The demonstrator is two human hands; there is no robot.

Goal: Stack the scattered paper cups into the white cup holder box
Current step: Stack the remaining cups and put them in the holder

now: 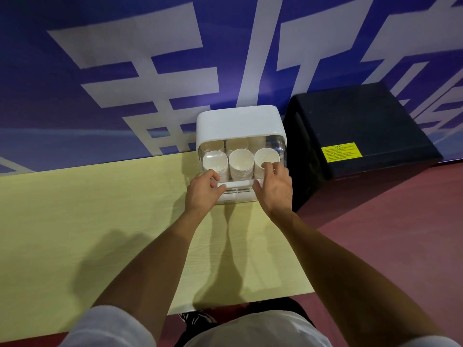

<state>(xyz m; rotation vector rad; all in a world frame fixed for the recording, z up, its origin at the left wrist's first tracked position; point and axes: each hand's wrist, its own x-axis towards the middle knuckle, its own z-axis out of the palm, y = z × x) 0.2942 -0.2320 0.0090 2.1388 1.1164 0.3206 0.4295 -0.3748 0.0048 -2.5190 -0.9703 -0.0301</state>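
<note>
On the table, the left hand pinches the left end of the lowered door. The right hand is spread, with one fingertip on the rightmost stack of cups. Three stacks fill the box at the table's far right edge, so push this stack fully back, level with its neighbours, before raising the door evenly.

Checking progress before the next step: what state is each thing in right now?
Box: open at the front.
Door bar: lowered in front of the box.
Cup stacks: three nested stacks in front, mouths facing out; more behind.
Left hand: grips the bar's left end.
Right hand: fingertip touches the right stack, thumb at the bar.
</note>
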